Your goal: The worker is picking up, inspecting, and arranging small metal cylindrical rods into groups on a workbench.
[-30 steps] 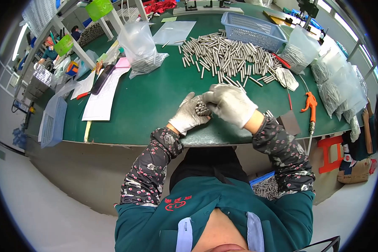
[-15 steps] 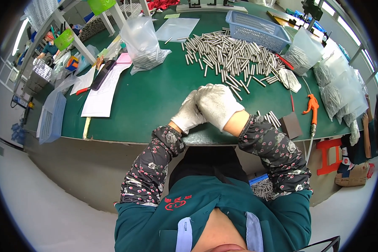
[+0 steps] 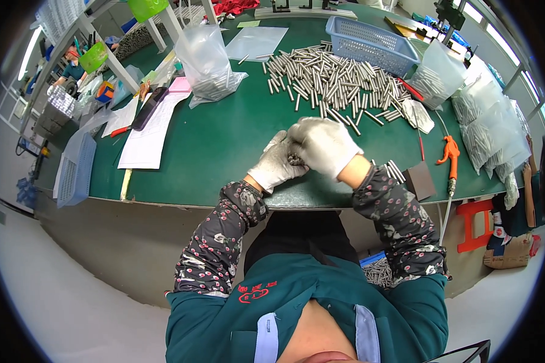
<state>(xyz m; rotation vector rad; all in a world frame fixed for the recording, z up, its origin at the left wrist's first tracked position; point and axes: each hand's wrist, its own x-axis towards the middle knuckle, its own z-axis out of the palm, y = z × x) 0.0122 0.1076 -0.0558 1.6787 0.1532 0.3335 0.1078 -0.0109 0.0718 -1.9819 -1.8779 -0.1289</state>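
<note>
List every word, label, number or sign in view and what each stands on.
Teal shirt: red embroidered lettering with an oval emblem; I won't copy the wording.
White sheet: any writing is too small to read.
Cardboard box: any print is too blurred to read.

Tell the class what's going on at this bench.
At a green table, a person's gloved left hand holds what looks like a small bundle of metal pins, partly covered by the gloved right hand. Beyond the hands lies a large heap of loose pins, beside a blue basket.
</note>
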